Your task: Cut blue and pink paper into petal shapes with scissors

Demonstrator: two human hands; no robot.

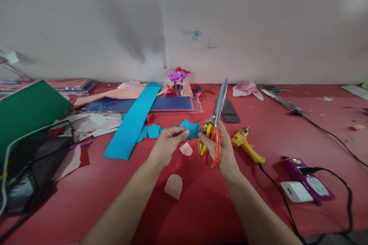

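Between my two hands is a small blue paper piece (192, 128). My left hand (169, 141) pinches its left edge between thumb and fingers. With my right hand (222, 147) I hold scissors (216, 126) with red and yellow handles, blades pointing up and away; that hand's fingertips also touch the blue piece's right edge. More cut blue pieces (154, 131) lie left of my hands, beside a long blue paper strip (133, 122). A pink petal-shaped piece (186, 149) lies just below the blue piece, and another pink piece (173, 187) lies nearer to me.
At right are a yellow glue gun (247, 145), a purple power strip (309, 180) with a white adapter (296, 191), and cords. A dark phone (230, 111) lies behind my right hand. Paper flowers (178, 76) stand near the white partition (115, 26). Green sheet material (31, 116) is at left.
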